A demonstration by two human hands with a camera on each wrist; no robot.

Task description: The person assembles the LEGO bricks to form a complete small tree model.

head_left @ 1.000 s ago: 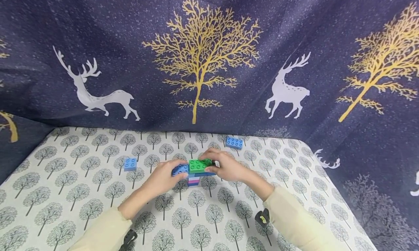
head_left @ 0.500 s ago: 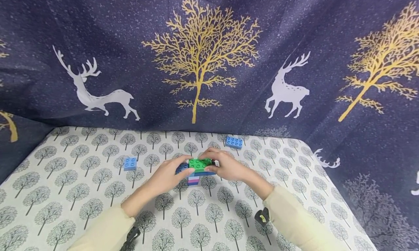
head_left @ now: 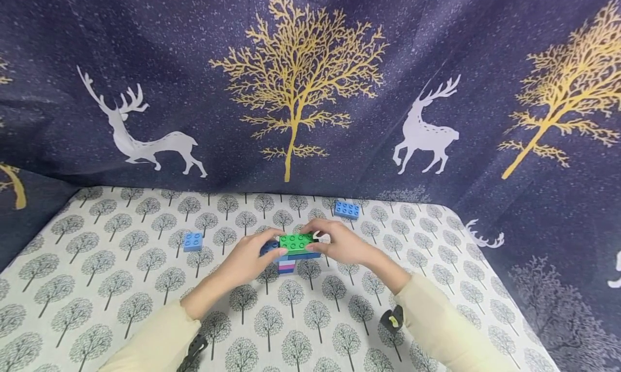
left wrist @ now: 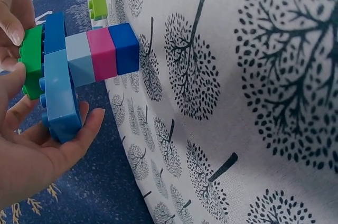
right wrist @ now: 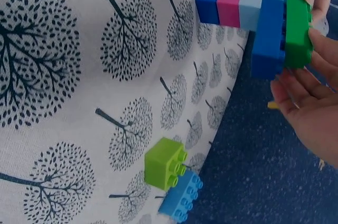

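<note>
A green eight-stud brick [head_left: 296, 242] lies flat across the top of a small brick structure. Beneath it run a lighter blue brick [left wrist: 59, 84] and a dark blue brick [left wrist: 54, 31], end to end. Pale blue, pink [left wrist: 101, 52] and dark blue blocks form the column standing on the cloth. My left hand [head_left: 248, 257] pinches the green brick's left end between thumb and index finger; its other fingers curl below the lighter blue brick. At the opposite end my right hand [head_left: 341, 242] holds the green brick, thumb on the near side and fingers behind.
On the tree-print tablecloth [head_left: 145, 286] lie a four-stud blue brick [head_left: 192, 242] at left and an eight-stud blue brick [head_left: 346, 209] at back right. A lime green brick [right wrist: 165, 163] shows in the right wrist view. Dark fabric [head_left: 310, 91] hangs behind the table.
My left hand has moved from the blue brick's left end onto the green brick. My right hand has drawn slightly rightward, showing more studs on the green brick.
</note>
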